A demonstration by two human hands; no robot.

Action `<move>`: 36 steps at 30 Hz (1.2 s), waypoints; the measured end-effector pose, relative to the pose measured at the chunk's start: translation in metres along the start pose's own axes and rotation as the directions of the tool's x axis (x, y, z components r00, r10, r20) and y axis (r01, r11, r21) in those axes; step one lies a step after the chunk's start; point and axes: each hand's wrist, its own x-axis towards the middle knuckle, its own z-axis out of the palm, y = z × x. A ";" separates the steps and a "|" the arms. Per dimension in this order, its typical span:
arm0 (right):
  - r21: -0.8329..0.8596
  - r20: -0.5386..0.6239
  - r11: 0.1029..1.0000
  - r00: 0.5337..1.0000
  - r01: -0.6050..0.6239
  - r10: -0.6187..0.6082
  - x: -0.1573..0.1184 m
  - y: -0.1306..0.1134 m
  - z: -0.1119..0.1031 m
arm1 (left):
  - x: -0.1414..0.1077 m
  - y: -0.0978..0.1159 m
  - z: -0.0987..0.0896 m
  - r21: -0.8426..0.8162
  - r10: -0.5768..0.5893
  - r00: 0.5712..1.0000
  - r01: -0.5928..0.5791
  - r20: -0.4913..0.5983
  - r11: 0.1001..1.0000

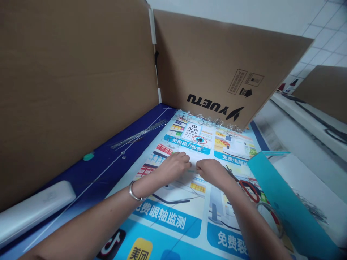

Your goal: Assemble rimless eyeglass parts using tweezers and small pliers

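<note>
My left hand [176, 165], with a silver bangle [133, 191] on its wrist, is closed with its fingertips pinched together. Facing it across a narrow gap, my right hand [213, 172] is closed too. Both hover just over the printed poster sheet [176, 196] that covers the table. Whatever lies between the fingers is too small or hidden to make out. Beside my right forearm lie red-handled scissors [249, 190], partly covered by the arm. A round, ring-shaped item [268, 213], perhaps a tape roll, sits close by.
Cardboard panels [78, 72] stand at the left and back. Small clear looped pieces [214, 121] line the back panel's foot. Thin wire-like strands [139, 134] lie at left, beyond a white case [38, 209]. A teal-edged box [287, 195] at right holds small metallic pieces [311, 207].
</note>
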 end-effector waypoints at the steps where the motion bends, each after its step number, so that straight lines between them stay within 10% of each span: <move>1: -0.002 -0.010 1.000 1.000 -0.015 0.015 0.001 -0.001 0.001 | 0.000 0.000 -0.001 0.028 -0.006 1.000 0.006 -0.010 1.000; 20: -0.032 -0.185 0.996 0.980 -0.084 0.076 0.008 -0.002 0.012 | 0.001 -0.003 0.003 0.126 -0.192 0.980 0.197 -0.052 0.972; 36: -0.053 -0.242 0.995 0.968 -0.086 0.071 0.007 -0.016 0.017 | 0.001 0.003 0.012 0.016 -0.137 0.991 0.137 0.006 0.990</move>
